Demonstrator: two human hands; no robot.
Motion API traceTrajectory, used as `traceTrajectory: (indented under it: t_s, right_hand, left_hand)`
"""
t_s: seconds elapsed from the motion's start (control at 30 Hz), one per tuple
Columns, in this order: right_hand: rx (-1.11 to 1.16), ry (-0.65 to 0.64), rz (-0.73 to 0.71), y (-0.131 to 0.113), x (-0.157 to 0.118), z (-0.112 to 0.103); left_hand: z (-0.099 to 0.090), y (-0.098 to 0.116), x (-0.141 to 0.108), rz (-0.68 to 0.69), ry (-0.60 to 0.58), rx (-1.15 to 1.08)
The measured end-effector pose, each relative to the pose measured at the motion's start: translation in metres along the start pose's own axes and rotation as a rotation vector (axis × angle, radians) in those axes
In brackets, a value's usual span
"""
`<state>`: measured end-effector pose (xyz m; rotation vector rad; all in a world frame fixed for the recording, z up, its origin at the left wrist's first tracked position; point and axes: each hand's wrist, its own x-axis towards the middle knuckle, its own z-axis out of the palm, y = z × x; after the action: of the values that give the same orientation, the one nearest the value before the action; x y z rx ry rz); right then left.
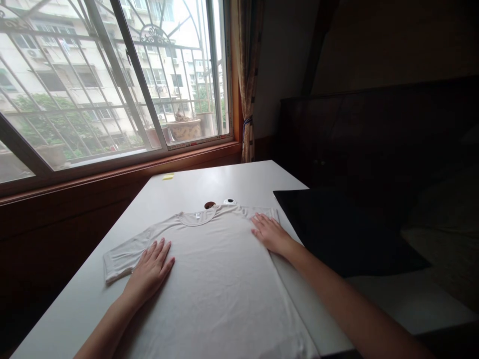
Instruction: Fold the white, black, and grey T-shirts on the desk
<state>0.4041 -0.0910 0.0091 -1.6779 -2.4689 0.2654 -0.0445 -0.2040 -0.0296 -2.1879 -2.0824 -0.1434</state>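
A pale short-sleeved shirt (217, 269) lies spread on a white table (220, 179), its neckline toward the far end. My left hand (151, 269) rests palm down on the shirt near the left sleeve, fingers spread and holding nothing. On the other side, my right hand (271, 233) lies flat on the shirt beside the right sleeve, its fingers apart. Light wrinkles run across the fabric, and the shirt's lower end reaches the bottom of the view.
Dark cloth (348, 229) covers the table's right side. Beyond the collar are a round brown-rimmed hole (210, 205) and a small white round object (229, 201). Yellow paper (168, 176) lies near the far left edge. A window (112, 75) and curtain (247, 80) stand behind.
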Motion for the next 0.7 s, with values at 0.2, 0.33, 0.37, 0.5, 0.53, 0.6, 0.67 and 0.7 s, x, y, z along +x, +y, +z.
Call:
traceTrajectory:
  t_s: [0.2, 0.33, 0.37, 0.5, 0.53, 0.6, 0.67, 0.7]
  right_hand:
    - [-0.076, -0.130, 0.106, 0.012, 0.020, -0.013]
    - [-0.076, -0.082, 0.123, 0.006, 0.031, -0.015]
    - [-0.073, -0.056, 0.111, 0.002, 0.035, -0.014]
    - [-0.035, 0.003, 0.007, -0.028, 0.053, -0.002]
    - [-0.024, 0.003, -0.026, -0.036, 0.058, 0.002]
    - [-0.005, -0.005, -0.087, -0.052, 0.068, 0.010]
    - [0.007, -0.018, -0.126, -0.063, 0.077, 0.016]
    - [0.010, -0.023, -0.135, -0.065, 0.082, 0.019]
  left_hand:
    - [0.002, -0.005, -0.003, 0.009, -0.031, 0.008]
    - [0.000, -0.006, 0.006, 0.047, 0.006, -0.016]
    - [-0.002, -0.005, 0.011, 0.069, 0.028, -0.022]
    - [-0.012, 0.013, 0.045, 0.058, 0.061, -0.040]
    - [-0.014, 0.020, 0.056, 0.012, 0.040, -0.047]
    - [-0.014, 0.031, 0.077, -0.089, -0.012, -0.059]
    - [-0.011, 0.039, 0.096, -0.157, -0.041, -0.064]
    - [-0.009, 0.040, 0.103, -0.174, -0.043, -0.063]
